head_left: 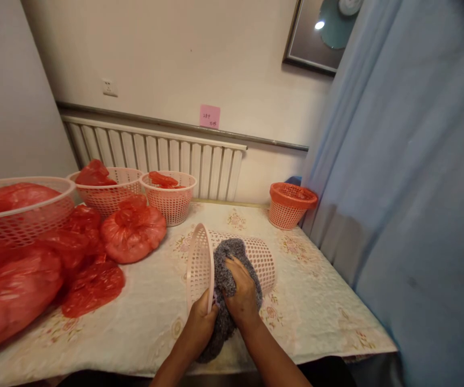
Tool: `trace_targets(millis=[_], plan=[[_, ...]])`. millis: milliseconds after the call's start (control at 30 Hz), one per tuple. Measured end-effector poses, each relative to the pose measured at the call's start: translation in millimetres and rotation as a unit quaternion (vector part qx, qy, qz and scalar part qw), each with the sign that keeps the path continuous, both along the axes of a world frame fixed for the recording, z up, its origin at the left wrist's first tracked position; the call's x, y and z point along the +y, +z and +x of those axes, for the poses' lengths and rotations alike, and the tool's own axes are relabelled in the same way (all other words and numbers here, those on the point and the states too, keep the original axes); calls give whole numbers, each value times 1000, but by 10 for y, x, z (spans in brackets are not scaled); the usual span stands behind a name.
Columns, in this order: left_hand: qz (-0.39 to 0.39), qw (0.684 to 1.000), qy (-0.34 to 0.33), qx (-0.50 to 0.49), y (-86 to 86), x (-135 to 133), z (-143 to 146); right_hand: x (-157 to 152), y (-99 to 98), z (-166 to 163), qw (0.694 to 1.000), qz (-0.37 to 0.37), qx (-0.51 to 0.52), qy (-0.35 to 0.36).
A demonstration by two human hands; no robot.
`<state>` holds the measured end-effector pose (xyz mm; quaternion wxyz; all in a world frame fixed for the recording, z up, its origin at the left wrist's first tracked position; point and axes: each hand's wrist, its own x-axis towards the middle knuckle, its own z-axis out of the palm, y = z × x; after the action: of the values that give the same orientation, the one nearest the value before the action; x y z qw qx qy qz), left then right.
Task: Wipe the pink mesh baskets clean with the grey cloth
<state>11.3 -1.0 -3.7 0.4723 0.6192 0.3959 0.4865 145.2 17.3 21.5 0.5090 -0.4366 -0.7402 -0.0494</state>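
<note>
A pale pink plastic basket (pixel 263 258) with a perforated wall lies on its side on the table, its mouth facing left. My left hand (pixel 201 322) grips the near part of its rim, thumb over the edge. My right hand (pixel 242 290) presses a dark grey fuzzy cloth (pixel 232 251) against the outside of the basket wall, fingers bent into the fabric. Part of the cloth hangs down between my two hands toward the table's front edge. The fingertips of my left hand are hidden behind the rim and cloth.
Pink baskets (pixel 171 200) with red bags inside stand at the back left. Tied red plastic bags (pixel 133 231) lie on the left. A small basket lined with red plastic (pixel 286 212) stands back right, beside a blue curtain (pixel 409 215). A radiator (pixel 183 161) lines the wall.
</note>
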Motion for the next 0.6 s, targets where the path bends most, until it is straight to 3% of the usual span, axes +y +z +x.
trace_targets(millis=[600], plan=[[-6,1000,1,5,-39,-11,-22,-34,-3,-10,1000,10,0,-8]])
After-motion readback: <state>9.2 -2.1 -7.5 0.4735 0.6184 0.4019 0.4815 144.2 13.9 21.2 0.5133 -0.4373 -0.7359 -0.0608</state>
